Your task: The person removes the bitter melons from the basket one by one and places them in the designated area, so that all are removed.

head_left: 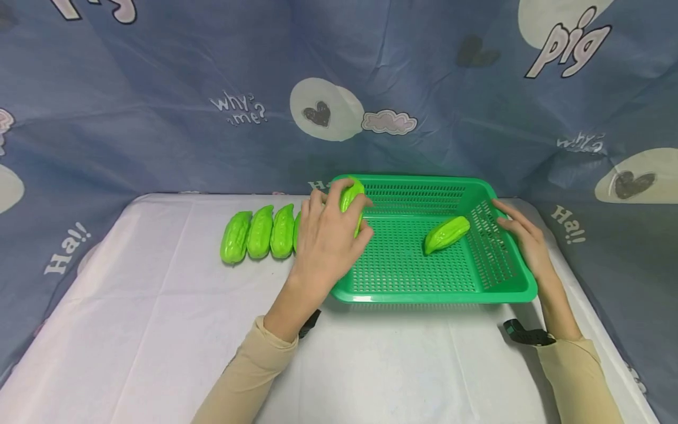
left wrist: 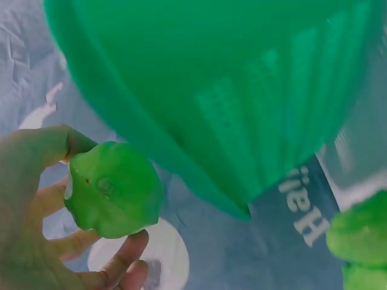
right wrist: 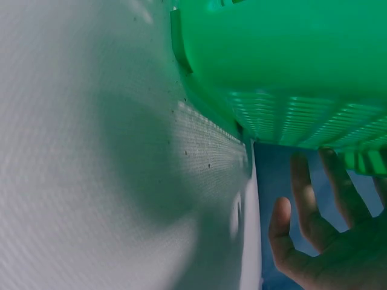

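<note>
My left hand (head_left: 329, 232) grips a bright green bitter melon (head_left: 352, 197) at the left end of a green plastic basket (head_left: 434, 297). In the left wrist view the melon (left wrist: 115, 190) shows its blunt end, with thumb and fingers around it, close beside the basket's rim. My right hand (head_left: 524, 241) rests against the basket's right side with its fingers extended. Another bitter melon (head_left: 446, 234) lies tilted on the basket floor near the right wall. To the left of the basket, several bitter melons (head_left: 260, 232) stand side by side in a row, one partly hidden behind my left hand.
A white cloth (head_left: 159, 330) covers the table under the basket and the row. Behind it hangs a blue printed curtain (head_left: 212, 147), close to the basket's far edge. Dark bands (head_left: 528, 334) circle both wrists.
</note>
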`<state>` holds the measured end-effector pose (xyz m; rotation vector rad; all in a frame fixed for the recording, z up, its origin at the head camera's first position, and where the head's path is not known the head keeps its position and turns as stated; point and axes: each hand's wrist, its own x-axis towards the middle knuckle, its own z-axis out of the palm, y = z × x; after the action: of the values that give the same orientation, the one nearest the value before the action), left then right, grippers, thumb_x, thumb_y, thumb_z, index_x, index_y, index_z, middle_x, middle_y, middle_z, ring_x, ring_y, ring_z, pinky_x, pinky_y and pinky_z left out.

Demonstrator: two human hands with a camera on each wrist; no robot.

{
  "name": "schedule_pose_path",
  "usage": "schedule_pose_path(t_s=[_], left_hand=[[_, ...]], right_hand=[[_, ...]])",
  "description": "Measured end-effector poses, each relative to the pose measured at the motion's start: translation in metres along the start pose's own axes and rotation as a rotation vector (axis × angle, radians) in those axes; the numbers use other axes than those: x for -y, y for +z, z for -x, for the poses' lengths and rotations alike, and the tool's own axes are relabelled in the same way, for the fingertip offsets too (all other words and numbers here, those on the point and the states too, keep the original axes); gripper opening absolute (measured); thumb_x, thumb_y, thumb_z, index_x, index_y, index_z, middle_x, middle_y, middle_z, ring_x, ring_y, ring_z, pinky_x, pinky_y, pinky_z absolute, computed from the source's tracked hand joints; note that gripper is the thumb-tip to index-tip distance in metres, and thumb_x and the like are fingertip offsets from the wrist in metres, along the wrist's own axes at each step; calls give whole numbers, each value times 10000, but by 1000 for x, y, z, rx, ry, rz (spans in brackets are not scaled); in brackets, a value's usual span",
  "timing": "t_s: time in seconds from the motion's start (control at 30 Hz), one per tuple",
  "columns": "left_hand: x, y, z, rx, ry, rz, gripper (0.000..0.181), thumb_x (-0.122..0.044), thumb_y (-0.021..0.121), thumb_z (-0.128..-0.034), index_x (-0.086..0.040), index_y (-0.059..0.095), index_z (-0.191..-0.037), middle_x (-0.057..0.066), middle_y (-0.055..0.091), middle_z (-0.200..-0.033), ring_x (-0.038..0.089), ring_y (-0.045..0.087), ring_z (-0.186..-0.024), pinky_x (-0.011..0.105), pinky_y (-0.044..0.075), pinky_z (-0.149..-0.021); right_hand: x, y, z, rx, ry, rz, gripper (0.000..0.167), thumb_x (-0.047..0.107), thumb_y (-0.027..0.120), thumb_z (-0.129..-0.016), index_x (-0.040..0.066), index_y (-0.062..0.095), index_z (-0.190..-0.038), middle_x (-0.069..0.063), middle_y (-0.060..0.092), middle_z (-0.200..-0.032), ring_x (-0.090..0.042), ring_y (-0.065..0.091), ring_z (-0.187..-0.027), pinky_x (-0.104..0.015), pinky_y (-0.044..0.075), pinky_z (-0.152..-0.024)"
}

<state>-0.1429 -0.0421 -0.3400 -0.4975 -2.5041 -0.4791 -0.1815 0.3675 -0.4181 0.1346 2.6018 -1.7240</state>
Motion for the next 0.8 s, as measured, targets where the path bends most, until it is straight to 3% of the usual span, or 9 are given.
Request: schedule_pose_path(t_s=[0.13, 0.3, 0.6, 0.8], left_hand=[[13, -6, -1, 21, -41, -14, 234, -180, 709, -971, -226, 762, -1195, 121, 595, -1501, 405, 590, -991, 468, 463, -817], [32, -12, 0, 37, -91, -37, 303, -189, 701, -976, -220, 735, -1276, 155, 571, -1525, 440, 594, -988, 505, 472, -840], [73, -23, 3, 66, -253, 20, 375, -188, 690, -962, -159, 702, -1335, 273, 547, -1532, 509, 557, -1003, 557, 466, -868], [105, -31, 10, 99, -344, 15, 400, -210, 683, -988, -141, 677, -1382, 270, 556, -1525, 525, 538, -1068, 562, 438, -929]], right_hand=[[0, -1, 1, 1, 1, 18, 526, 420, 486, -1139, 366, 420, -1658, 55, 378, -1740, 73, 633, -1095, -141, 561, -823], [0, -1, 2, 6, -8, -33, 526, 392, 512, -1134, 348, 436, -1653, 61, 442, -1671, 48, 659, -1047, -150, 568, -791], [1, -1, 1, -5, 3, 31, 524, 428, 479, -1138, 380, 418, -1656, 72, 446, -1677, 67, 644, -1064, -156, 567, -812], [0, -1, 1, 7, 2, -78, 525, 381, 533, -1126, 344, 454, -1644, 184, 538, -1472, 24, 685, -979, -174, 577, -756]])
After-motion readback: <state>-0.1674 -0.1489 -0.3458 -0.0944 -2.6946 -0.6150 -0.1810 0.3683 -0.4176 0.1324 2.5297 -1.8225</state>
